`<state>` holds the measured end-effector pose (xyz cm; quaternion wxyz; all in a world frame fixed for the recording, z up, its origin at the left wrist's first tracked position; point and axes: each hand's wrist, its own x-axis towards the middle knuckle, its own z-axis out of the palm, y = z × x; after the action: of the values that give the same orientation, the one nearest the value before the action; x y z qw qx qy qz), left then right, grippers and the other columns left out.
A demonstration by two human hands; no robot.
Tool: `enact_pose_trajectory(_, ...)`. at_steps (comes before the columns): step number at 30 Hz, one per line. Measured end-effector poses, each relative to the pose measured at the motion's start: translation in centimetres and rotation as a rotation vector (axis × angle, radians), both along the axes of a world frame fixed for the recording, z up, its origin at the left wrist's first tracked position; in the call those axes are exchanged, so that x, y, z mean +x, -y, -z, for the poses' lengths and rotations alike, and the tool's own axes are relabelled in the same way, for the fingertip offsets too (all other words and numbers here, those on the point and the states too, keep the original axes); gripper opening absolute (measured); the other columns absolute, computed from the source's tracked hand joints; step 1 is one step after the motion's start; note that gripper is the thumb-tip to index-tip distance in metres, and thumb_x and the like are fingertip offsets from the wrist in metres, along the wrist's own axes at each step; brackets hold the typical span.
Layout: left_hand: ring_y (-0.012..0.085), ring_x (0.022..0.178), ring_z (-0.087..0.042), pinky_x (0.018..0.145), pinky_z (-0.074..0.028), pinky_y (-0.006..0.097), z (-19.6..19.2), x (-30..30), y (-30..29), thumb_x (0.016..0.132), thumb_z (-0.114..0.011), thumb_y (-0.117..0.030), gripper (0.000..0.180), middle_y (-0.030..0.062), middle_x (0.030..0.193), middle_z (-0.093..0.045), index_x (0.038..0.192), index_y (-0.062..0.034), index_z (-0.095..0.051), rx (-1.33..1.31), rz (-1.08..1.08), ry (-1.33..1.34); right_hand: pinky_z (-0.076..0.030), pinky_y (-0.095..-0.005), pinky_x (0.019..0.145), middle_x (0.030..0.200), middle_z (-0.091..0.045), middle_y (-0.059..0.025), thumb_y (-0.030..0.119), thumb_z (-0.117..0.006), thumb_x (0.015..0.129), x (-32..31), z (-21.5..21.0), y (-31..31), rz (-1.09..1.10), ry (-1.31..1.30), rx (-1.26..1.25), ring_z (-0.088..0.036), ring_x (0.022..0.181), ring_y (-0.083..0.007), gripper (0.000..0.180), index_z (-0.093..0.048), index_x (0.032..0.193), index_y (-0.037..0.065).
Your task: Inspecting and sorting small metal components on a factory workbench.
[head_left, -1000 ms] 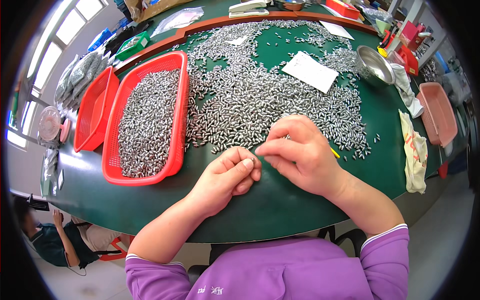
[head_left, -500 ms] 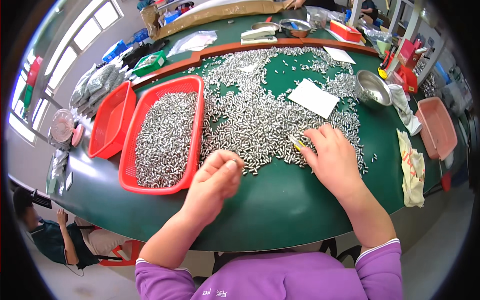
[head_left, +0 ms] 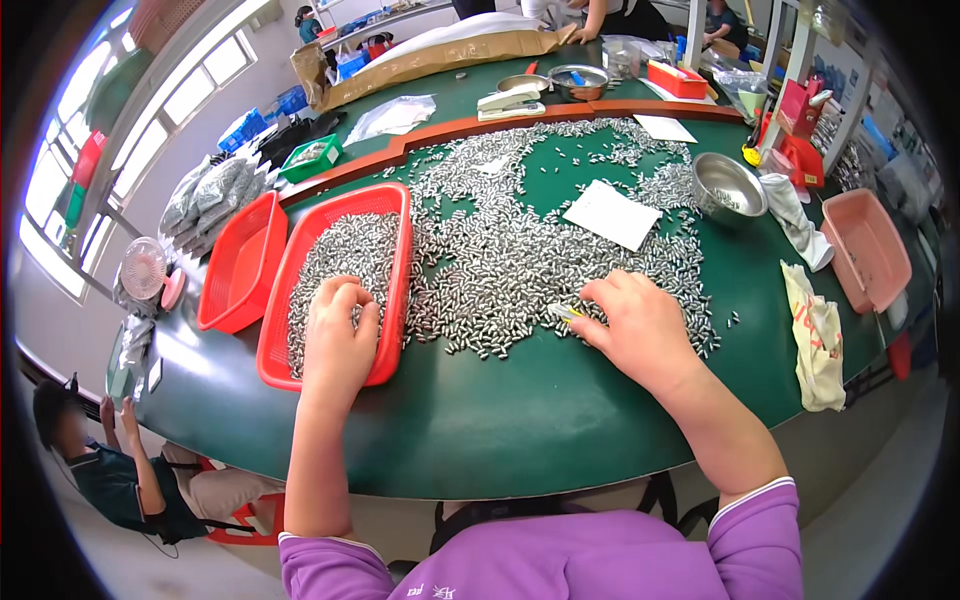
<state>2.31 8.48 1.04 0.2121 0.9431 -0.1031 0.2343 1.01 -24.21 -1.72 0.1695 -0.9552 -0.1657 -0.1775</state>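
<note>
My left hand (head_left: 338, 335) is over the near end of a red plastic basket (head_left: 404, 270), which holds a heap of small silver metal pins (head_left: 345, 245). Its thumb and index finger are apart with no pin visible between them; the other fingertips are partly hidden. My right hand (head_left: 640, 325) is closed on a small tool (head_left: 566, 312) with a pale tip and a yellow part, most of it hidden by the fingers. That tip points left, above the near edge of a wide spread of loose silver pins (head_left: 520, 265) on the green table (head_left: 500, 420).
Left of the basket is another red basket (head_left: 240, 265), beside bagged goods (head_left: 215, 195). A white card (head_left: 612, 214) lies on the pins. To the right are a metal bowl (head_left: 728, 188), a cloth bag (head_left: 815, 340) and a pink tub (head_left: 865, 250). A person (head_left: 125, 480) sits at left.
My left hand has moved left from the near edge of the loose pins to above the basket, and its pinch has opened. My right hand stays near the pins with the tool. The view has shifted slightly.
</note>
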Motion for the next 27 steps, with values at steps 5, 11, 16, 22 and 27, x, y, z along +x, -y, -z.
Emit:
enact_pose_trajectory(5,0.0321,0.099,-0.055,0.089,-0.043,0.041,-2.0,-1.8,4.1,0.081,-0.065,-0.001,0.008,0.0131,0.101,-0.059,0.087,-0.001,-0.06,-0.083,0.147,0.202,-0.053,-0.0391,0.071,0.086,-0.058,-0.0088,0.023,-0.071,0.079,-0.8,0.0,0.4,-0.05,-0.031,-0.039,-0.06,0.085,-0.0274,0.021,-0.061,0.086,0.007)
enact_pose_trajectory(11,0.0341,0.098,-0.051,0.089,-0.041,0.043,-0.2,-1.5,5.2,0.083,-0.061,-0.001,0.01,0.0156,0.099,-0.056,0.092,-0.0012,-0.055,-0.005,0.192,0.249,-0.053,-0.0404,0.069,0.085,-0.058,-0.0098,0.018,-0.068,0.078,-0.6,0.6,-0.3,-0.082,-0.002,-0.023,-0.06,0.082,-0.0284,0.017,-0.058,0.084,0.005)
enact_pose_trajectory(16,0.0374,0.117,-0.048,0.099,-0.037,0.049,-1.1,0.0,1.4,0.085,-0.06,-0.003,0.007,0.0175,0.113,-0.057,0.09,-0.0006,-0.056,0.077,-0.093,0.233,-0.053,-0.0399,0.068,0.083,-0.057,-0.0106,0.016,-0.067,0.079,-0.6,0.3,0.1,-0.069,0.014,-0.019,-0.059,0.081,-0.0283,0.017,-0.056,0.083,0.005)
enact_pose_trajectory(22,0.0359,0.121,-0.05,0.098,-0.04,0.047,-1.3,-0.7,3.1,0.077,-0.067,-0.001,0.015,0.0119,0.112,-0.059,0.09,-0.0051,-0.061,0.158,0.033,0.558,-0.052,-0.0374,0.063,0.079,-0.056,-0.0094,0.016,-0.065,0.083,-1.0,-1.1,-0.5,0.022,0.138,-0.009,-0.061,0.074,-0.0251,0.02,-0.049,0.087,0.005)
enact_pose_trajectory(27,0.0301,0.094,-0.057,0.084,-0.046,0.042,1.5,-3.5,7.8,0.074,-0.07,-0.005,0.013,0.0093,0.09,-0.057,0.082,-0.0049,-0.059,0.006,0.534,0.062,-0.049,-0.0395,0.062,0.075,-0.06,-0.0095,0.014,-0.068,0.081,-2.7,-2.5,-1.4,-0.101,-0.027,0.182,-0.062,0.07,-0.0292,0.022,-0.053,0.096,0.007)
